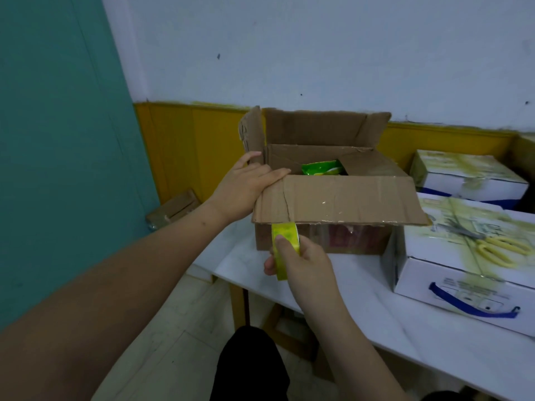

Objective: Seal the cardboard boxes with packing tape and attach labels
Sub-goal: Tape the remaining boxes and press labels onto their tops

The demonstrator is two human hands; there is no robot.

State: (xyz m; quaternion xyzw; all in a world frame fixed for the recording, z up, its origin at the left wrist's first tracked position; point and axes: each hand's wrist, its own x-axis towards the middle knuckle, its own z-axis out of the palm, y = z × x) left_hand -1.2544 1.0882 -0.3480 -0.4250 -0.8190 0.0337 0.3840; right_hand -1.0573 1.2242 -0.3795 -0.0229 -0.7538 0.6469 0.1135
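A brown cardboard box [335, 198] stands on the white table [362, 287], its far and left flaps up and its near flap folded outward toward me. A green packet [322, 168] shows inside. My left hand [249, 186] rests on the left corner of the near flap, fingers laid over its edge. My right hand [301, 259] grips a roll of yellow-green packing tape [285, 244] just below the near flap, against the box's front wall, thumb pressed on the roll.
Two white printed boxes [469, 267] [469, 176] sit to the right; yellow-handled scissors [492, 247] lie on the nearer one. A small brown box [173, 208] lies on the floor by the teal door. The table's left edge is just left of the box.
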